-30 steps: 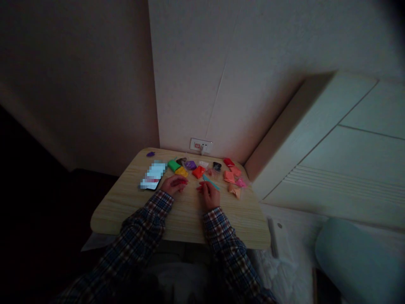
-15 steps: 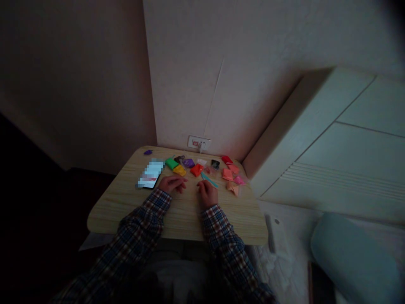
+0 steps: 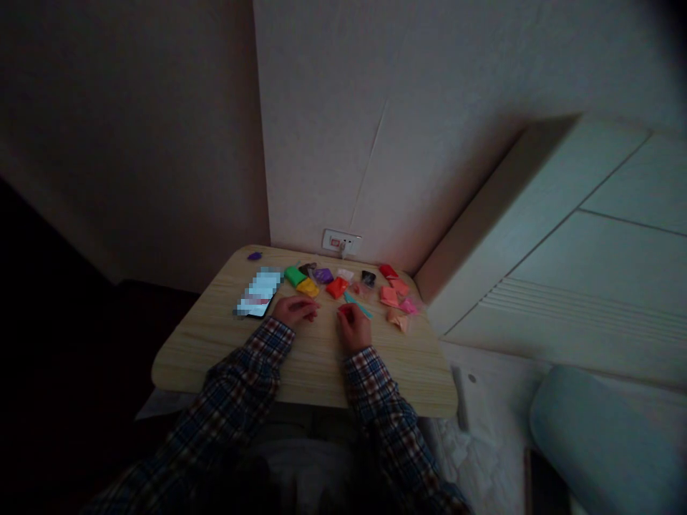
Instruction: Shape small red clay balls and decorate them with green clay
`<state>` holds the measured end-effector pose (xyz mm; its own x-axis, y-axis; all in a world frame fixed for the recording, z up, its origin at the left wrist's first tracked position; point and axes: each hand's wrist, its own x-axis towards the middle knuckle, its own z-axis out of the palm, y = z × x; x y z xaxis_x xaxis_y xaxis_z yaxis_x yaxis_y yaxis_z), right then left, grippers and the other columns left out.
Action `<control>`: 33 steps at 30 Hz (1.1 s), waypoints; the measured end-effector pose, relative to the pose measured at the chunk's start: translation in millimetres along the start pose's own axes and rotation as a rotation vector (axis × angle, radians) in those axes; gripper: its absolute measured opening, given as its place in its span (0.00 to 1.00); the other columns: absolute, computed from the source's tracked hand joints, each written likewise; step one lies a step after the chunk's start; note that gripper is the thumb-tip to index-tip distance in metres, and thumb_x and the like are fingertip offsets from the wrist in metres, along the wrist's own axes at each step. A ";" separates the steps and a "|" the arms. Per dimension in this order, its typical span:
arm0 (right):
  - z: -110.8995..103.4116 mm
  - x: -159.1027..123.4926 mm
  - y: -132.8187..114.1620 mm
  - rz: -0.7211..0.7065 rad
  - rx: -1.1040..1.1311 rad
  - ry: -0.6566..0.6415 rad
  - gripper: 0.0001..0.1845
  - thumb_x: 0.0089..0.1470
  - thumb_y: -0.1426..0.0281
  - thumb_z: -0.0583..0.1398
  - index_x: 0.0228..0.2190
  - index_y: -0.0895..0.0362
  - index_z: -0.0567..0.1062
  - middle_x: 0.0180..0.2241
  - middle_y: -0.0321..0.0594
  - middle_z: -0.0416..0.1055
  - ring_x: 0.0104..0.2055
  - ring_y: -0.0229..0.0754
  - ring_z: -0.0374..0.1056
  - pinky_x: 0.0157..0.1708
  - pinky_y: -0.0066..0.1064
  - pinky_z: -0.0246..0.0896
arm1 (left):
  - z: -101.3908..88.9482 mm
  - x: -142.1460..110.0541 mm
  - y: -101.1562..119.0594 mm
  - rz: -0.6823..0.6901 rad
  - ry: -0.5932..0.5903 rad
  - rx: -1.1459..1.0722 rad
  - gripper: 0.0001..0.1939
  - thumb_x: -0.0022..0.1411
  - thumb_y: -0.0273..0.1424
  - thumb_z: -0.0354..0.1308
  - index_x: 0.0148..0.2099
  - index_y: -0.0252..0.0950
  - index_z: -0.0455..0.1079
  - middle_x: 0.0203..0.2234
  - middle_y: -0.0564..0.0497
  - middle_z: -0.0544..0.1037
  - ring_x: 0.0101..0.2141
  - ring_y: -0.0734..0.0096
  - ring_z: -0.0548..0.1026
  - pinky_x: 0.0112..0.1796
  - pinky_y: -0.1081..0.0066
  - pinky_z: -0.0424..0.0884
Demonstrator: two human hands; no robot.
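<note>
My left hand (image 3: 294,310) is over the middle of the small wooden table (image 3: 215,357), its fingers brought together and pointing right. A small reddish bit shows at its fingertips, too small to name. Opposite it, my right hand (image 3: 354,327) is closed with the fingertips curled in; what they pinch, if anything, is hidden. Just beyond that hand lies a flat turquoise tool (image 3: 361,306). A phone (image 3: 260,293) with a lit, blurred screen rests left of my left hand. Yellow (image 3: 308,287), green (image 3: 295,276) and red (image 3: 338,287) soft packets lie beyond both hands.
Purple (image 3: 323,275), black (image 3: 368,278) and several pink or peach packets (image 3: 398,320) lie along the back and right. A small purple piece (image 3: 254,256) sits at the far left corner. A wall socket (image 3: 342,242) with a plug is behind the table; a white panel (image 3: 563,272) stands right.
The whole view has shifted slightly. My left fingers have drawn a little closer together, while my right hand keeps nearly the same closed pose. The packets and phone stay in place.
</note>
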<state>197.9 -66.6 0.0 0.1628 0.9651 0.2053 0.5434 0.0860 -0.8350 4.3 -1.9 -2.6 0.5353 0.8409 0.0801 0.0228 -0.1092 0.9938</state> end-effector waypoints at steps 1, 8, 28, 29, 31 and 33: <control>0.1 -0.1 -0.2 -0.003 0.005 -0.001 0.16 0.58 0.64 0.57 0.46 0.59 0.69 0.45 0.42 0.69 0.42 0.41 0.69 0.41 0.39 0.68 | 0.1 -0.1 0.9 0.005 0.001 -0.001 0.15 0.64 0.34 0.54 0.51 0.33 0.66 0.46 0.45 0.72 0.42 0.63 0.73 0.41 0.59 0.73; -0.7 -0.2 -0.5 0.010 -0.005 -0.002 0.16 0.59 0.64 0.56 0.46 0.58 0.69 0.45 0.42 0.69 0.42 0.41 0.69 0.41 0.39 0.68 | -0.9 -0.3 0.3 0.015 0.028 -0.037 0.16 0.64 0.34 0.54 0.51 0.33 0.65 0.46 0.45 0.72 0.41 0.63 0.74 0.41 0.59 0.73; -0.2 -0.3 3.5 -0.029 -0.005 0.051 0.15 0.59 0.64 0.56 0.46 0.58 0.69 0.45 0.42 0.69 0.42 0.41 0.69 0.41 0.39 0.68 | 2.4 -1.3 2.0 0.050 -0.048 -0.017 0.15 0.64 0.34 0.54 0.51 0.33 0.66 0.46 0.45 0.72 0.42 0.63 0.73 0.41 0.59 0.73; -0.6 -0.2 3.8 -0.026 -0.008 0.055 0.15 0.59 0.64 0.56 0.46 0.58 0.69 0.45 0.42 0.69 0.42 0.41 0.69 0.40 0.39 0.68 | 3.6 -2.0 2.3 0.046 -0.052 -0.015 0.15 0.64 0.34 0.54 0.51 0.33 0.66 0.45 0.45 0.72 0.41 0.63 0.74 0.41 0.59 0.73; -1.2 0.6 4.7 -0.023 -0.013 0.062 0.16 0.58 0.64 0.56 0.46 0.59 0.69 0.45 0.42 0.69 0.42 0.41 0.69 0.40 0.39 0.68 | 5.6 -2.8 2.1 0.038 -0.046 -0.012 0.15 0.64 0.34 0.54 0.51 0.33 0.66 0.45 0.45 0.72 0.41 0.64 0.74 0.40 0.59 0.73; -1.5 1.4 5.5 -0.027 -0.012 0.065 0.16 0.58 0.64 0.57 0.46 0.59 0.69 0.45 0.43 0.69 0.42 0.42 0.69 0.41 0.40 0.68 | 6.8 -2.8 1.4 0.039 -0.023 -0.011 0.15 0.64 0.34 0.54 0.51 0.33 0.66 0.45 0.45 0.72 0.41 0.63 0.74 0.40 0.60 0.73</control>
<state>202.4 -65.1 -3.5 0.2006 0.9442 0.2611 0.5584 0.1088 -0.8224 8.5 -8.0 -1.9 0.5552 0.8235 0.1171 -0.0074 -0.1359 0.9907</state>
